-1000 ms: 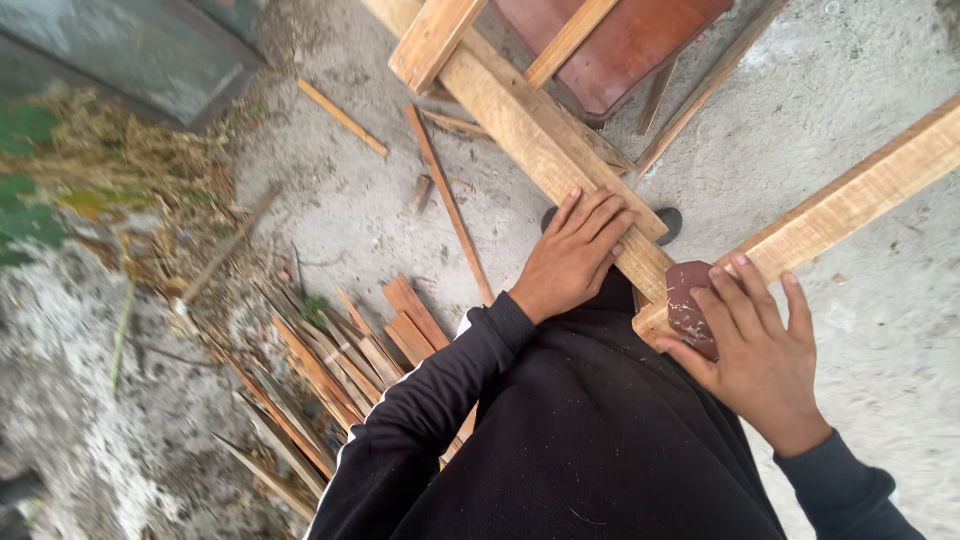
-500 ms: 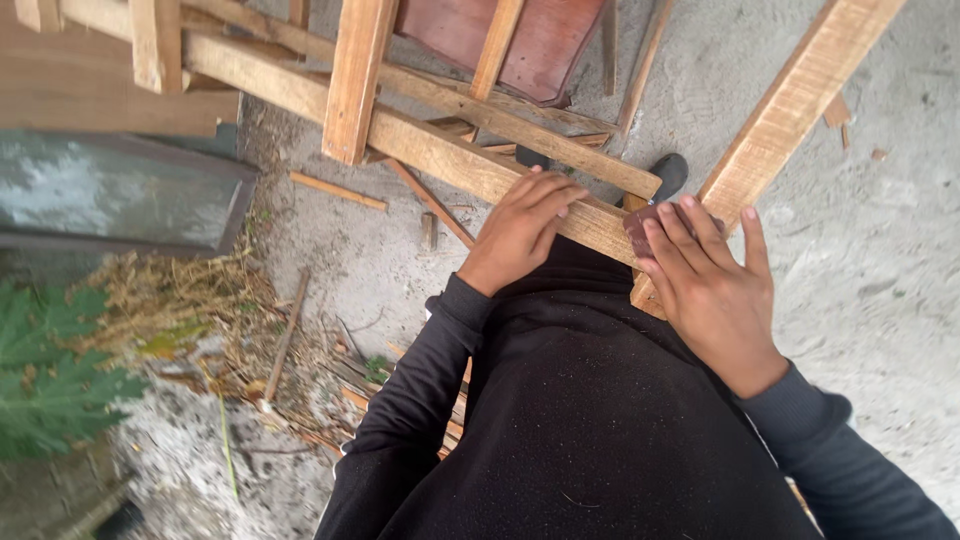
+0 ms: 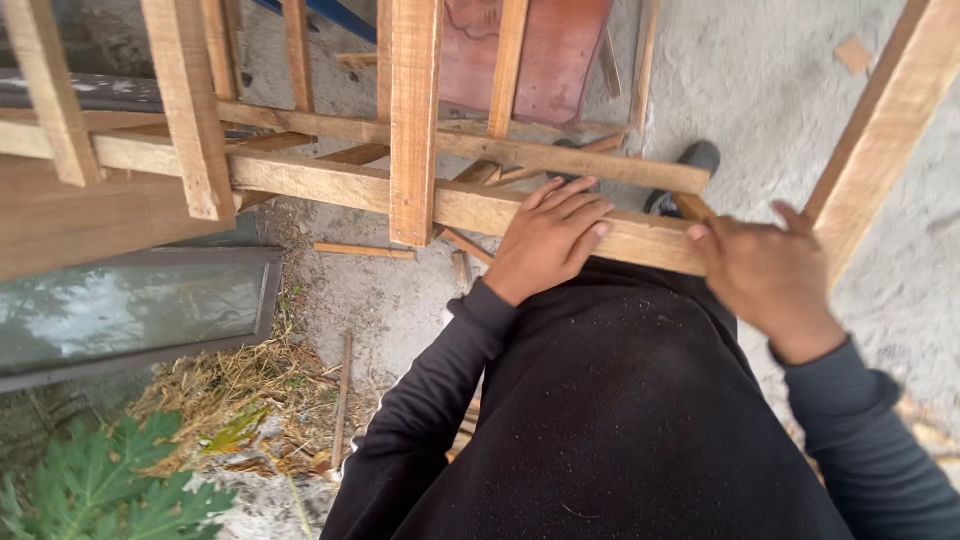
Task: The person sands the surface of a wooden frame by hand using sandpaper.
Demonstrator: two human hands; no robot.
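Observation:
A pale wooden frame of rails and slats lies in front of me, with its near rail (image 3: 330,180) running left to right. My left hand (image 3: 550,238) lies over this rail. Its fingers drape across the top and the thumb is hidden beneath. My right hand (image 3: 765,272) presses palm-down on the rail's right end, where a slanted beam (image 3: 880,130) meets it. The brown sanding pad seen earlier is covered by that palm. Both arms are in dark long sleeves.
A reddish board (image 3: 545,60) lies under the frame on the concrete floor (image 3: 760,80). A dark shoe tip (image 3: 695,158) shows beyond the rail. A grey glazed panel (image 3: 130,310), dry straw (image 3: 250,390), green leaves (image 3: 110,495) and loose wood sticks (image 3: 365,251) lie at the left.
The view has swung left and closer, bringing more of the frame into sight. My right hand has slid over the rail's end and now covers the brown pad. The left hand stays on the rail.

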